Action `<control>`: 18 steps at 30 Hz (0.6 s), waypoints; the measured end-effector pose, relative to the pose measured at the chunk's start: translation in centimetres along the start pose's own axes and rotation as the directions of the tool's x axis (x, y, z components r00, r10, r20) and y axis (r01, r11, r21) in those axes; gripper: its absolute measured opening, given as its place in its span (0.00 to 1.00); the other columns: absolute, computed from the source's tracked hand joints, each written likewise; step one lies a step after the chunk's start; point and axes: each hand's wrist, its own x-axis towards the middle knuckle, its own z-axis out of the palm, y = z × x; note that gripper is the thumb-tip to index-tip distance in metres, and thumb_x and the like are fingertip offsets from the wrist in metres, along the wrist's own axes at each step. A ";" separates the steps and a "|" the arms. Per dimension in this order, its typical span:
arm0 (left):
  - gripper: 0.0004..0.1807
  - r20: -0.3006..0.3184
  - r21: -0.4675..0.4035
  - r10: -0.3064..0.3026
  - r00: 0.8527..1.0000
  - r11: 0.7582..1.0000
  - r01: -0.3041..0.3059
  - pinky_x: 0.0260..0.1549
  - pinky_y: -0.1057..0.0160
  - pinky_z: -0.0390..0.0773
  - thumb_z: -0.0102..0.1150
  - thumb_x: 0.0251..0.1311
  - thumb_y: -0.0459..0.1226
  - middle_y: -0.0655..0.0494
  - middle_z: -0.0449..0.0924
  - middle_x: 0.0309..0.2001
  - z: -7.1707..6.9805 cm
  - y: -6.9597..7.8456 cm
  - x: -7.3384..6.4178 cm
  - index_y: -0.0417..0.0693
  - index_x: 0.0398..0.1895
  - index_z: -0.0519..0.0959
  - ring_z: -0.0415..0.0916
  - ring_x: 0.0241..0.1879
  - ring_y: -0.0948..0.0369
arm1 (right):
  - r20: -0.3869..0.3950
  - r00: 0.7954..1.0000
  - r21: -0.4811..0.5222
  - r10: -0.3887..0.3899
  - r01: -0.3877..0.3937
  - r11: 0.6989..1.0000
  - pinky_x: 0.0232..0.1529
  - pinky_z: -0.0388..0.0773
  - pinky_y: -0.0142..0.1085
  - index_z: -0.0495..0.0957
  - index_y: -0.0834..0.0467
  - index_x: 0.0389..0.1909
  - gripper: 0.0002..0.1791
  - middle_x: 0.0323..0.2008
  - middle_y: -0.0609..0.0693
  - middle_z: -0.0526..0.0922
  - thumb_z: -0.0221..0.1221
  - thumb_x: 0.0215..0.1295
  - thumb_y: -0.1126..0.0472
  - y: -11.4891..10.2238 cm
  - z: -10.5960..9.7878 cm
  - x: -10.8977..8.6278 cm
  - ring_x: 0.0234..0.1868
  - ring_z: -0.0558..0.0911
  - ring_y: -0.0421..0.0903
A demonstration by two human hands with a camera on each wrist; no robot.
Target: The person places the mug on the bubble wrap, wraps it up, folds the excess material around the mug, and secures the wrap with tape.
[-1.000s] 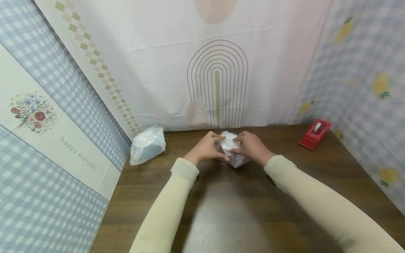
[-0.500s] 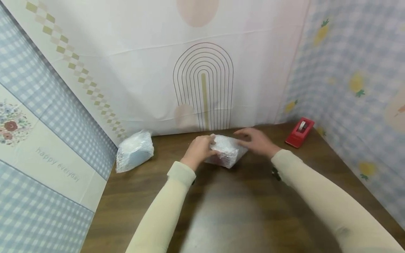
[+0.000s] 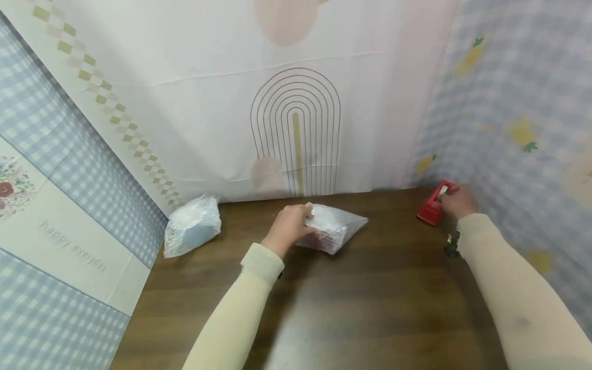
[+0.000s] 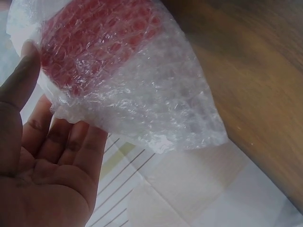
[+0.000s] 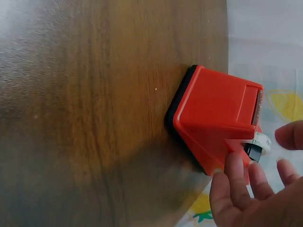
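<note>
My left hand [image 3: 289,229] holds a bubble-wrapped package [image 3: 329,228] at its left end, on the table near the back wall. In the left wrist view something red [image 4: 102,40] shows through the bubble wrap [image 4: 156,101], with the thumb on one side of it and the fingers on the other. Over at the right, my right hand [image 3: 458,200] is at a red tape dispenser [image 3: 431,210]. The right wrist view shows its fingertips [image 5: 233,165] at the dispenser's side beside a small tape roll [image 5: 262,141], the thumb standing apart from it.
A second bubble-wrapped package [image 3: 193,226], pale blue inside, lies at the table's back left corner. Printed cloth [image 3: 370,128] hangs along the back and both sides of the brown wooden table [image 3: 370,298].
My right hand has left the wrapped package and moved right to the tape dispenser. The left hand stays on the package, which was turned, its loose wrap end now pointing right.
</note>
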 end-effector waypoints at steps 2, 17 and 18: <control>0.24 0.006 0.008 0.011 1.000 1.000 -0.011 0.63 0.48 0.90 0.87 0.60 0.49 0.51 0.94 0.62 0.0 0.2 0.1 0.47 0.54 0.92 0.92 0.58 0.47 | -0.018 1.000 -0.001 0.020 -0.020 1.000 0.32 0.72 0.41 0.75 0.69 0.43 0.16 0.30 0.51 0.75 0.57 0.75 0.56 0.1 -0.3 -0.2 0.35 0.74 0.52; 0.22 0.010 0.058 -0.007 1.000 0.998 0.007 0.62 0.50 0.91 0.87 0.60 0.49 0.52 0.97 0.55 -0.6 0.6 0.1 0.47 0.52 0.94 0.94 0.56 0.48 | 0.058 0.987 0.200 0.152 -0.161 0.967 0.34 0.86 0.41 0.56 0.73 0.87 0.44 0.68 0.71 0.75 0.55 0.71 0.69 -2.8 0.4 -0.4 0.47 0.81 0.54; 0.22 0.012 0.067 -0.006 1.000 0.998 0.006 0.61 0.50 0.91 0.86 0.61 0.49 0.53 0.96 0.55 -0.6 0.7 0.2 0.47 0.52 0.94 0.93 0.56 0.48 | 0.065 0.985 0.218 0.157 -0.168 0.961 0.35 0.86 0.39 0.53 0.72 0.89 0.46 0.71 0.70 0.73 0.55 0.71 0.69 -2.9 0.2 -0.4 0.49 0.79 0.53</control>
